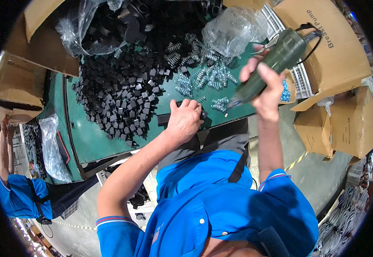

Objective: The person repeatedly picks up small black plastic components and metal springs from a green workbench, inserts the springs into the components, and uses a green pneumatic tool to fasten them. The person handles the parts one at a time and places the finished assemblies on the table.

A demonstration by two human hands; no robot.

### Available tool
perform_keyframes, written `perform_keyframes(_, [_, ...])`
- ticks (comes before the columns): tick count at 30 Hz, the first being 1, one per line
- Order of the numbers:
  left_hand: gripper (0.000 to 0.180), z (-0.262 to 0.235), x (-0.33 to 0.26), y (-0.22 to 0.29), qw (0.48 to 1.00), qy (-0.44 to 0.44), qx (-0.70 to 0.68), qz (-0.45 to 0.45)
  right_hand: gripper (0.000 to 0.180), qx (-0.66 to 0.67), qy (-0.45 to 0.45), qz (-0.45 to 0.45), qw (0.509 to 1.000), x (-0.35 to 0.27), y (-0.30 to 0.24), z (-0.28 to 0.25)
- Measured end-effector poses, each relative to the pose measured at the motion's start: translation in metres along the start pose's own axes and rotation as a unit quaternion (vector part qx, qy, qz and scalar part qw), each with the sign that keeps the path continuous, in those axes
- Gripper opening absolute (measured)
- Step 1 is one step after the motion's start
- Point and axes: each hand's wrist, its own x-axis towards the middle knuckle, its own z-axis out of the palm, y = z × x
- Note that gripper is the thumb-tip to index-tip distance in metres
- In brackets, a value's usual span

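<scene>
My left hand is closed over a black plastic part at the front edge of the green table. Most of that part is hidden under the fingers. Raised to the right, my right hand wraps round a green electric screwdriver, its tip slanting down toward the table and blurred. Metal coil springs lie in loose clusters between and beyond my hands. A large heap of small black blocks spreads to the left of my left hand.
Larger black parts and clear plastic bags are at the back. On the right stand a small box of blue screws, a white crate and open cartons. Another person works at far left.
</scene>
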Motion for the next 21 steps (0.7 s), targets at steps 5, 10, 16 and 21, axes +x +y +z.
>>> perform_keyframes(5, [0.042,-0.003,0.011,0.0,0.999,-0.041,-0.023,-0.021,0.044,-0.43,0.163,0.112,0.881,0.031,0.044,-0.115])
perform_keyframes(10, [0.036,-0.046,-0.005,-0.005,0.996,0.081,-0.01,-0.039,0.057,-0.76,0.061,0.054,0.645,0.015,0.038,-0.116])
perform_keyframes(16, [0.047,-0.104,-0.143,-0.036,0.967,0.077,0.061,-0.234,0.023,-0.659,-0.076,0.058,0.746,-0.014,0.009,-0.041])
perform_keyframes(21, [0.035,0.005,-0.327,-0.091,0.841,-0.243,0.041,-0.482,0.024,-0.778,0.048,0.009,0.627,-0.02,0.013,-0.106])
